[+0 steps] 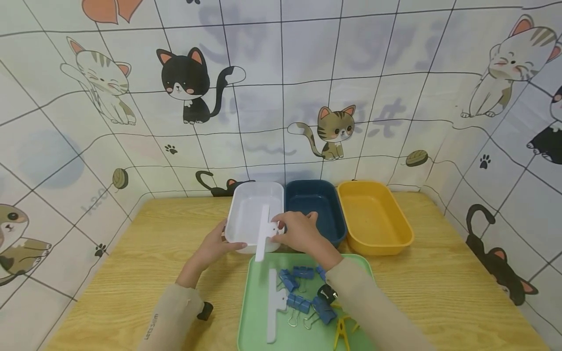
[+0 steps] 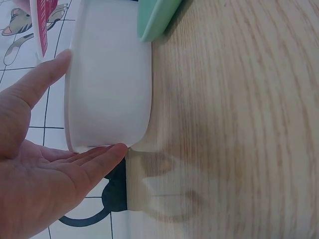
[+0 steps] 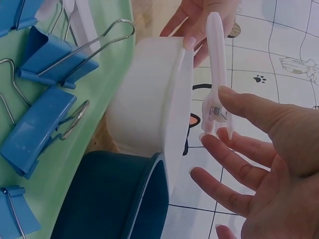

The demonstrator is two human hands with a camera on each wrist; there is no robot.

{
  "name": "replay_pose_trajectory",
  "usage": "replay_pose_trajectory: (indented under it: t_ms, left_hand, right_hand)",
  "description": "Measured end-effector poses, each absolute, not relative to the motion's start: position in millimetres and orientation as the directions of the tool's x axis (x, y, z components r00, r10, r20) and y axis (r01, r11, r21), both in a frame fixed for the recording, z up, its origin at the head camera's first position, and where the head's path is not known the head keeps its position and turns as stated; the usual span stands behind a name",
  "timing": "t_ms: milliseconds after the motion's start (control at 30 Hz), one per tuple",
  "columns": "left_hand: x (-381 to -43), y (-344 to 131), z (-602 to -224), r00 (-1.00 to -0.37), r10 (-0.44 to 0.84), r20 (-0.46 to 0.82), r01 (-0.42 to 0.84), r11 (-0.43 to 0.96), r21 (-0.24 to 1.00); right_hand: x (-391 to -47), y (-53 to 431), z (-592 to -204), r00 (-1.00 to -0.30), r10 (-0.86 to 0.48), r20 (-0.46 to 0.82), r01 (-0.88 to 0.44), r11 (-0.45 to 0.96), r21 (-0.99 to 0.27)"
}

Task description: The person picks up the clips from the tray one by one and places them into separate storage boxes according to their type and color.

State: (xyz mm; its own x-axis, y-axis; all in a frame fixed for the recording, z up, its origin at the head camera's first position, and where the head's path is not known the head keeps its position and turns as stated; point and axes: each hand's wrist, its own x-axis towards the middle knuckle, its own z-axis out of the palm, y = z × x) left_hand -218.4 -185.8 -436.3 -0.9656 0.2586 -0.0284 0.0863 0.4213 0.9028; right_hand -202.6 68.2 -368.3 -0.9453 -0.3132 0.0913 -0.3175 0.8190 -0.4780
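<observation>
A white bin (image 1: pixel 256 209) stands at the back of the table. My left hand (image 1: pixel 217 242) rests at its near left corner, thumb by the near rim and straight fingers along the left wall (image 2: pixel 107 74). Over the bin's near right part, my right hand (image 1: pixel 300 231) pinches a long white plastic clip (image 1: pixel 262 239) between thumb and fingers. In the right wrist view the held clip (image 3: pixel 216 55) shows edge-on, its small metal spring visible, above the bin's rim. A second long white clip (image 1: pixel 271 312) lies on the green tray (image 1: pixel 251 302) below.
Blue binder clips (image 1: pixel 299 303), a black clip (image 1: pixel 327 293) and yellow clips (image 1: pixel 341 333) lie on the tray, partly under the right sleeve. A dark blue bin (image 1: pixel 315 200) and a yellow bin (image 1: pixel 373 214) stand right of the white one, against the cat-patterned backdrop (image 1: pixel 263 122).
</observation>
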Motion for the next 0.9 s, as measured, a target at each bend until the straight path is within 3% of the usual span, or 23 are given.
replay_pose_trajectory:
  t_ms: [900]
  left_hand:
    - [-220,-186,-439,-0.969,0.246,-0.039,0.071,0.424,0.903]
  right_hand:
    - [-246,60,-368,-0.961,-0.277,-0.021,-0.237,0.858,-0.455]
